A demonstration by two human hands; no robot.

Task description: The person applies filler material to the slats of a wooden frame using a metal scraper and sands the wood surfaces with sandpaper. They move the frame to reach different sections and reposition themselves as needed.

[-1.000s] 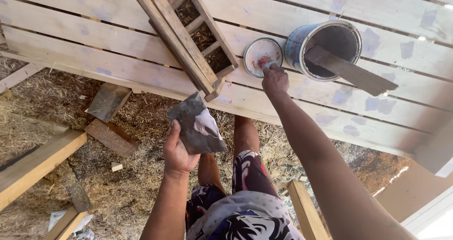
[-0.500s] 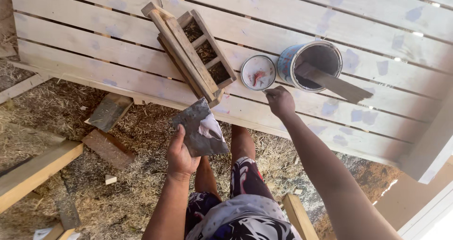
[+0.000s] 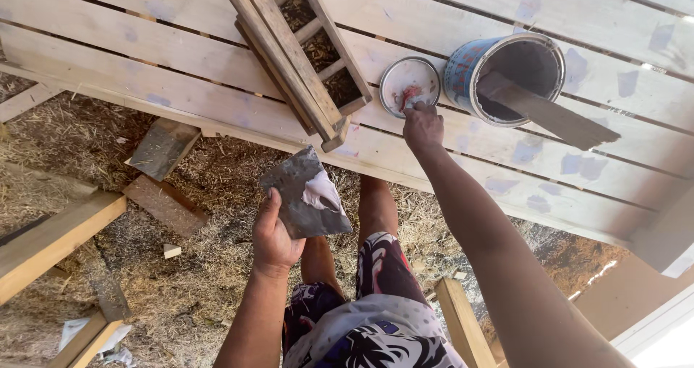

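Straw-strewn ground lies below our pale plank table [image 3: 181,86]. Our left hand [image 3: 275,238] grips a flat grey board [image 3: 303,194] carrying a dab of white putty [image 3: 322,192]. Our right hand [image 3: 423,126] presses closed fingers onto the round lid [image 3: 410,84] beside the open can [image 3: 506,75]. A careless nudge could tip the can, since its stir stick [image 3: 546,113] overhangs the rim.

Hard daylight floods the scene, blowing out to white glare below the right arm [image 3: 506,267], the can [image 3: 506,75] above the right hand [image 3: 423,126] holds deep shadow, edges bend slightly, and focus seems sharp near the left hand [image 3: 275,238].
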